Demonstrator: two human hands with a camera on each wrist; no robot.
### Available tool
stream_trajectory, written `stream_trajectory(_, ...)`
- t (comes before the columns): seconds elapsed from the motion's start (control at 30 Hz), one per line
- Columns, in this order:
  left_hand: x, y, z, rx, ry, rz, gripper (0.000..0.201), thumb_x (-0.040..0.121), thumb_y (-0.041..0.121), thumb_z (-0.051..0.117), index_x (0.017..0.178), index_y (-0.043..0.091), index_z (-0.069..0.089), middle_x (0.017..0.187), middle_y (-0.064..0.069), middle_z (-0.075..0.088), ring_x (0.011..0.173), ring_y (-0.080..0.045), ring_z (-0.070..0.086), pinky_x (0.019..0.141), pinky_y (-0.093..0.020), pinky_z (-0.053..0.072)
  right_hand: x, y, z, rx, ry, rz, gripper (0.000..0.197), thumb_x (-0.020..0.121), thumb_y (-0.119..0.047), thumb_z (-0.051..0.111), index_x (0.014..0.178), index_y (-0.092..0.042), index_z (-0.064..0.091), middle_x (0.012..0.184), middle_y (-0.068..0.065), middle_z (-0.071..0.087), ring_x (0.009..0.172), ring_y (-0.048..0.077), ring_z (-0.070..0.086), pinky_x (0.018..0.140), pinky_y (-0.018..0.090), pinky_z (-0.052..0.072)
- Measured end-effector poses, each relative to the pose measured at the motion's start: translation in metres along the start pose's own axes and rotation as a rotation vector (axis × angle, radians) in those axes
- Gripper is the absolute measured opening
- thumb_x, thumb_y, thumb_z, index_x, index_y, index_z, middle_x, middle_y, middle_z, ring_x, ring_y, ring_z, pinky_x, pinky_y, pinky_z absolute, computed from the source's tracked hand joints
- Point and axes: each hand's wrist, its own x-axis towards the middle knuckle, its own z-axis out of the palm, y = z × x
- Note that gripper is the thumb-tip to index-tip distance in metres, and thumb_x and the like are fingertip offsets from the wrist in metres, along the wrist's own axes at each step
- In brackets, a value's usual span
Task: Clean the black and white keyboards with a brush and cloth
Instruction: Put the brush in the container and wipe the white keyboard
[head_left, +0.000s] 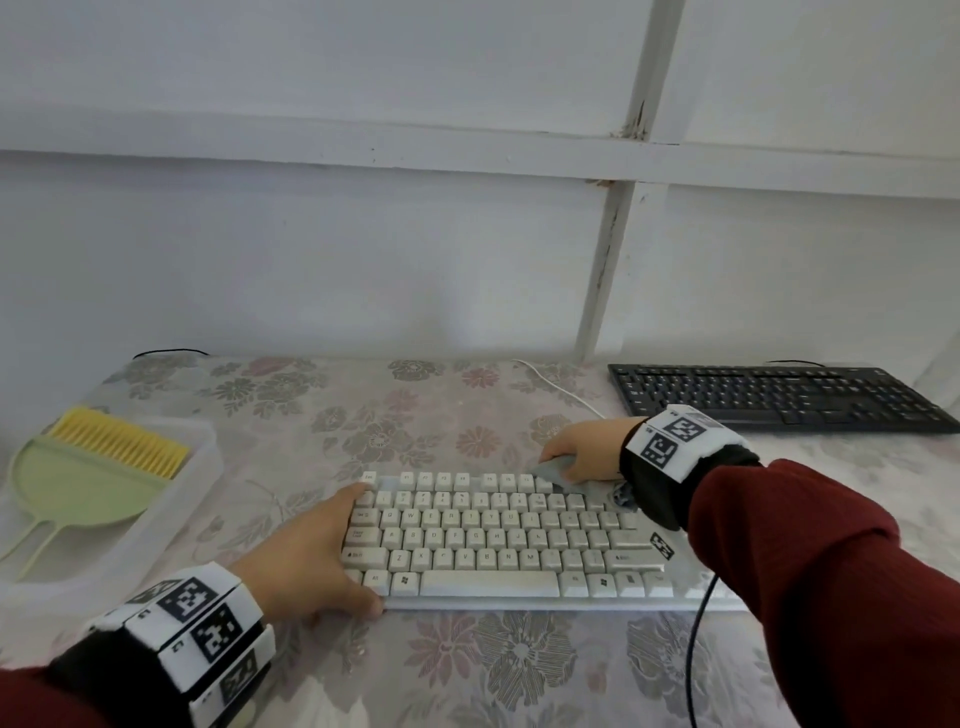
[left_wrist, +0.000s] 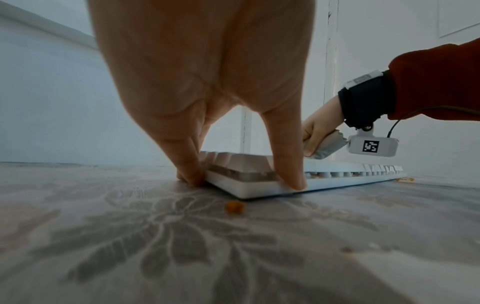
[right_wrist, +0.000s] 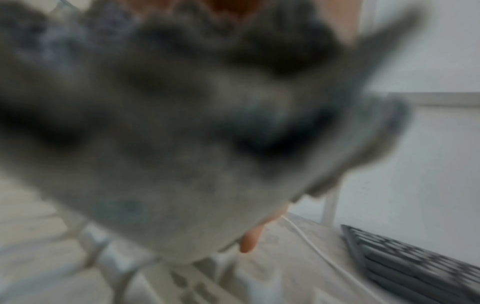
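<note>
A white keyboard (head_left: 498, 540) lies in front of me on the flowered tablecloth. My left hand (head_left: 311, 551) grips its left end, thumb on the front edge and fingers at the back corner; the left wrist view shows the keyboard (left_wrist: 259, 185) pinched between them. My right hand (head_left: 582, 449) holds a bunched grey cloth (head_left: 553, 470) against the top key row near the right. That cloth (right_wrist: 182, 123) fills the right wrist view, blurred. The black keyboard (head_left: 779, 397) sits at the far right. A yellow-bristled brush (head_left: 124, 441) lies with a green dustpan (head_left: 78, 493) at the left.
The brush and dustpan sit in a clear plastic tray (head_left: 171, 525) at the table's left. A white cable (head_left: 561, 389) runs back from the white keyboard. An orange crumb (left_wrist: 234, 207) lies on the cloth by the keyboard's corner, more crumbs (left_wrist: 405, 179) at its far end. A wall stands close behind.
</note>
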Motion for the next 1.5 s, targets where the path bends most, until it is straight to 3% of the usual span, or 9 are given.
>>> stream_trajectory(0.2, -0.001, 0.001, -0.002, 0.015, 0.001, -0.005, 0.123, 0.048, 0.041, 0.084, 0.147, 0.029, 0.011, 0.128, 0.012, 0.046, 0.11, -0.007, 0.05, 0.092, -0.023, 0.047, -0.013, 0.03, 0.007, -0.048, 0.008, 0.074, 0.043, 0.094, -0.005, 0.041, 0.134, -0.019, 0.05, 0.133, 0.003, 0.054, 0.12, 0.02, 0.051, 0.101, 0.03, 0.038)
stream_trajectory(0.33, -0.001, 0.002, -0.001, 0.027, 0.006, -0.004, 0.121, 0.051, 0.039, 0.084, 0.147, 0.028, 0.012, 0.127, 0.012, 0.047, 0.11, -0.007, 0.051, 0.09, -0.021, 0.046, -0.023, 0.05, 0.01, -0.09, -0.006, 0.119, 0.032, 0.093, -0.002, 0.037, 0.106, -0.016, 0.063, 0.092, 0.002, 0.061, 0.06, 0.002, 0.058, 0.062, 0.016, 0.044)
stream_trajectory(0.5, -0.001, 0.003, -0.001, 0.021, 0.009, 0.003, 0.119, 0.052, 0.038, 0.084, 0.146, 0.03, 0.013, 0.124, 0.013, 0.048, 0.107, -0.005, 0.051, 0.086, -0.017, 0.043, -0.031, 0.07, 0.015, -0.267, -0.021, 0.181, 0.033, 0.099, -0.02, 0.038, 0.124, -0.008, 0.057, 0.124, 0.008, 0.058, 0.112, 0.026, 0.055, 0.092, 0.027, 0.041)
stream_trajectory(0.6, -0.001, 0.002, -0.001, 0.019, 0.005, 0.001, 0.119, 0.052, 0.038, 0.085, 0.146, 0.03, 0.013, 0.123, 0.013, 0.049, 0.106, -0.005, 0.052, 0.087, -0.017, 0.044, -0.042, 0.091, 0.009, -0.19, 0.062, 0.209, 0.034, 0.099, -0.034, 0.042, 0.106, -0.009, 0.063, 0.11, 0.005, 0.061, 0.095, 0.021, 0.059, 0.077, 0.024, 0.044)
stream_trajectory(0.7, 0.0, 0.0, -0.001, 0.028, 0.004, -0.001, 0.119, 0.051, 0.039, 0.085, 0.146, 0.029, 0.013, 0.125, 0.013, 0.049, 0.108, -0.005, 0.051, 0.091, -0.019, 0.042, -0.057, 0.109, 0.01, -0.104, 0.121, 0.288, 0.026, 0.1, -0.026, 0.043, 0.116, -0.018, 0.062, 0.096, -0.007, 0.06, 0.08, 0.009, 0.055, 0.064, 0.013, 0.038)
stream_trajectory(0.8, -0.001, 0.001, 0.0, 0.029, 0.0, -0.003, 0.12, 0.052, 0.039, 0.085, 0.147, 0.029, 0.012, 0.127, 0.012, 0.047, 0.109, -0.006, 0.05, 0.091, -0.018, 0.04, -0.06, 0.114, 0.024, -0.037, 0.101, 0.311, 0.035, 0.099, -0.017, 0.04, 0.13, -0.024, 0.054, 0.125, -0.004, 0.056, 0.114, 0.016, 0.054, 0.094, 0.024, 0.041)
stream_trajectory(0.87, -0.001, 0.002, 0.0, 0.032, 0.0, -0.006, 0.12, 0.053, 0.039, 0.085, 0.147, 0.029, 0.011, 0.127, 0.012, 0.047, 0.11, -0.006, 0.049, 0.091, -0.017, 0.038, -0.056, 0.114, 0.034, 0.018, 0.109, 0.297, 0.035, 0.101, -0.022, 0.038, 0.132, -0.024, 0.052, 0.132, -0.001, 0.053, 0.121, 0.019, 0.05, 0.103, 0.029, 0.037)
stream_trajectory(1.37, -0.001, 0.0, 0.0, -0.014, -0.008, 0.004, 0.127, 0.041, 0.048, 0.081, 0.147, 0.029, 0.013, 0.136, 0.012, 0.042, 0.118, -0.007, 0.047, 0.102, -0.026, 0.039, -0.044, 0.162, 0.056, -0.193, 0.019, 0.507, 0.038, 0.099, -0.014, 0.041, 0.136, -0.023, 0.046, 0.141, 0.003, 0.046, 0.127, 0.02, 0.047, 0.101, 0.026, 0.037)
stream_trajectory(1.5, -0.001, -0.003, 0.0, 0.011, -0.017, 0.037, 0.115, 0.049, 0.046, 0.083, 0.143, 0.031, 0.019, 0.13, 0.016, 0.045, 0.114, -0.004, 0.048, 0.097, -0.025, 0.043, -0.041, 0.145, 0.038, -0.115, 0.138, 0.5, 0.037, 0.102, -0.032, 0.035, 0.131, -0.016, 0.053, 0.133, 0.01, 0.051, 0.12, 0.026, 0.052, 0.102, 0.034, 0.041)
